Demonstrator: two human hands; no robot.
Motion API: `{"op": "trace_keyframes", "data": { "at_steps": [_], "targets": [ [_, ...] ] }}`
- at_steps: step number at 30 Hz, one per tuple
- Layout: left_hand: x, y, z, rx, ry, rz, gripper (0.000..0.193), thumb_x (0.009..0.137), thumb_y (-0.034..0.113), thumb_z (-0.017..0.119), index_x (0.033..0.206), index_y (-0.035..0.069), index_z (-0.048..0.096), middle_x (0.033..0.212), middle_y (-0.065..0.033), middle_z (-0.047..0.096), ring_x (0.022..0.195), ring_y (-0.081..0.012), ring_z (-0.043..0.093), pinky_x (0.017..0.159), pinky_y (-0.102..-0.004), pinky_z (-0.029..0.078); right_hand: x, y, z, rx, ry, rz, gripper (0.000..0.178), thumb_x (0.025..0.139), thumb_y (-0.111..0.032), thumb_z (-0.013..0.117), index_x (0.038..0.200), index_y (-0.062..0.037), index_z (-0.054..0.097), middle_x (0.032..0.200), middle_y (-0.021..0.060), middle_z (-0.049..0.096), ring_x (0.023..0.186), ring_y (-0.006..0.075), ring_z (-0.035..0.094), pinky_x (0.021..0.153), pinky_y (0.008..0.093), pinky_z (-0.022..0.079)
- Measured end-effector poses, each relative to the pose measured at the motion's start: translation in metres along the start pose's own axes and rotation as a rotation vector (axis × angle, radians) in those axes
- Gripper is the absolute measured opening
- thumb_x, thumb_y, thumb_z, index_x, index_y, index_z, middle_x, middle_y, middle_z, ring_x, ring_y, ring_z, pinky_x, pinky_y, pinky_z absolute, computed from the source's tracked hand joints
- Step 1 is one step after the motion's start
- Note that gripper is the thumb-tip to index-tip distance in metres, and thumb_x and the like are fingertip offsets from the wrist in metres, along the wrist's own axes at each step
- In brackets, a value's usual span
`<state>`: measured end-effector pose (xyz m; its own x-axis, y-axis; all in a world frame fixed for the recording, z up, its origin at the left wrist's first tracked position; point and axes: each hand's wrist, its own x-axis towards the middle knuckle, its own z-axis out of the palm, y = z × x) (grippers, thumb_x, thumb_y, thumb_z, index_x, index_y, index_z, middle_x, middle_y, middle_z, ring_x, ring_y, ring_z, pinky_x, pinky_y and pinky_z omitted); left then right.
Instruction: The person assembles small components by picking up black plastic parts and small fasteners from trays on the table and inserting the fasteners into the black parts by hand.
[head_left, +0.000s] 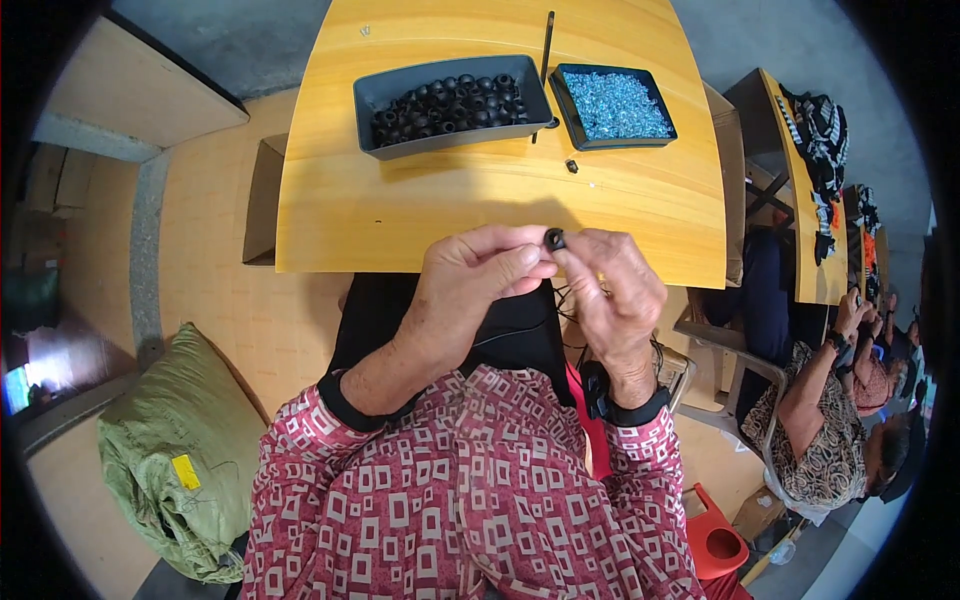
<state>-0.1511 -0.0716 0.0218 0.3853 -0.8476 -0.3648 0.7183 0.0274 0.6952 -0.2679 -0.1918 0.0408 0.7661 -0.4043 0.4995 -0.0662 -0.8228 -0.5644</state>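
Just past the table's near edge, a small round black piece with a hole (555,239) sits between my two hands. The fingertips of my right hand (612,285) are closed on it. My left hand (470,272) meets it from the other side with thumb and fingers pinched together; what they hold, if anything, is too small to make out. Farther off, a dark grey bin (375,95) holds many similar black hollow pieces. To its right stands a black tray (570,100) full of tiny clear bluish bits.
The wooden table (400,225) carries a loose black piece (571,166) and a thin dark rod (548,45) between bin and tray. A green sack (175,450) stands at left, a red stool (712,540) at lower right. Other people (820,430) sit at tables on the right.
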Motion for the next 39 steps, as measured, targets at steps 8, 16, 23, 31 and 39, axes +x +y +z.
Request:
{"op": "trace_keyframes", "data": {
  "at_steps": [8,16,23,31,39],
  "targets": [
    [-0.005,-0.003,0.018,0.229,-0.003,0.292,0.026,0.092,0.003,0.057,0.117,-0.006,0.059,0.105,-0.01,0.066,0.098,-0.0133,0.062,0.088,-0.0251,0.05,0.0,-0.003,0.011,0.257,0.191,0.317,0.011,0.079,0.003,0.069,0.089,0.0018,0.066,0.084,0.0113,0.066,0.075,0.0208,0.064,0.067,0.0273,0.051],
    [0.008,0.0,-0.004,0.015,0.052,0.107,0.016,0.087,0.009,0.067,0.099,-0.001,0.064,0.093,-0.0068,0.067,0.086,-0.0106,0.064,0.078,-0.0216,0.053,0.002,-0.004,0.005,-0.003,0.044,0.039,0.014,0.076,0.003,0.071,0.09,0.0023,0.066,0.083,0.0142,0.065,0.077,0.0255,0.066,0.068,0.0313,0.052],
    [0.012,0.002,-0.01,-0.16,0.008,-0.064,0.012,0.088,0.004,0.063,0.1,0.003,0.062,0.097,-0.007,0.066,0.091,-0.014,0.066,0.081,-0.022,0.055,0.011,-0.009,-0.009,0.142,0.005,0.116,0.011,0.077,0.003,0.069,0.088,0.0016,0.067,0.082,0.0122,0.066,0.077,0.0234,0.065,0.067,0.03,0.051],
    [0.011,0.0,-0.008,-0.215,-0.058,-0.098,0.013,0.088,0.008,0.064,0.101,0.005,0.061,0.097,-0.0056,0.065,0.092,-0.0158,0.066,0.08,-0.0236,0.054,0.011,-0.005,-0.009,0.354,-0.032,0.28,0.007,0.078,0.003,0.068,0.085,0.0016,0.065,0.079,0.0084,0.064,0.072,0.0187,0.061,0.065,0.0274,0.048],
    [0.012,-0.003,-0.013,-0.257,-0.084,-0.119,0.014,0.088,0.007,0.064,0.102,0.005,0.061,0.098,-0.0052,0.065,0.092,-0.0158,0.066,0.081,-0.0248,0.053,0.011,-0.003,-0.007,0.368,-0.058,0.235,0.008,0.078,0.002,0.069,0.085,0.0009,0.065,0.078,0.0073,0.064,0.071,0.0177,0.06,0.064,0.0269,0.047]
  ]
}}
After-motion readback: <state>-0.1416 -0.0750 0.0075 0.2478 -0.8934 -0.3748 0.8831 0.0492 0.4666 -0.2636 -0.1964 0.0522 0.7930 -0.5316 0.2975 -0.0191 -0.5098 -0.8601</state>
